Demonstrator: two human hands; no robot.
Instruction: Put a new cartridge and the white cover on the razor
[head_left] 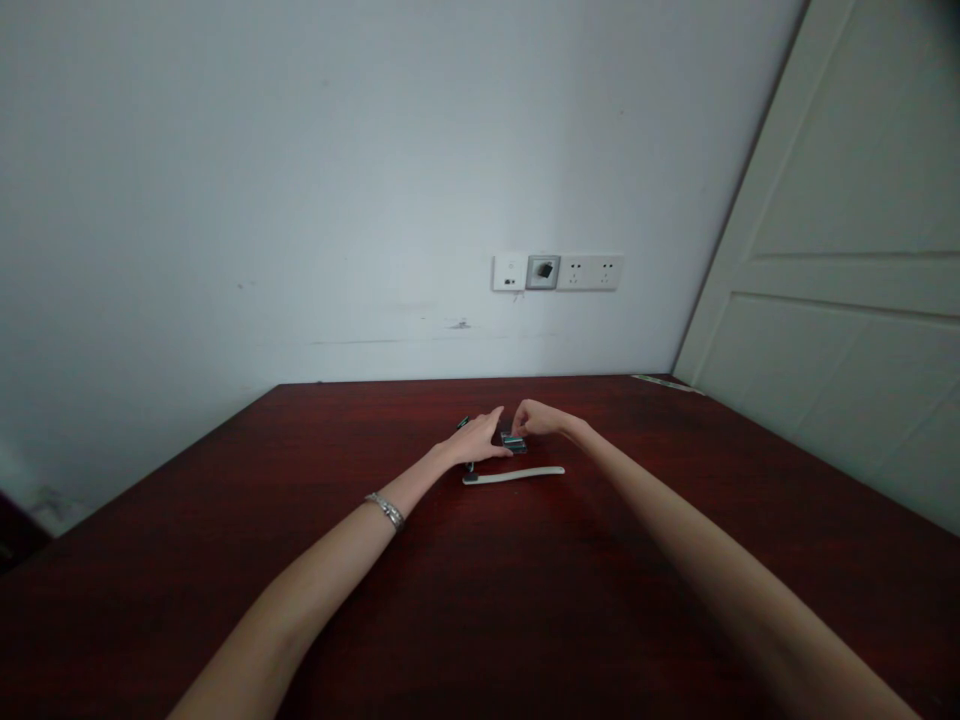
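Observation:
A small, flat, clear-looking case (515,449) with dark and pale greenish bits in it lies on the table between my hands. My left hand (474,440) is at its left side, thumb and fingers spread apart, with the thumb at the near edge of the case. From the right, my right hand (534,418) reaches over the case with curled fingers pinched together at its top; what they grip, if anything, is hidden. Nearer to me lies a thin pale strip (517,475) with a dark left end. A small dark object (463,423) shows partly behind my left hand.
The dark red wooden table (480,600) runs back to a white wall (337,200). Wall sockets (589,272) sit above the table. A pale panelled door (840,270) stands at the right, and a flat patterned strip (667,384) lies at the back right edge.

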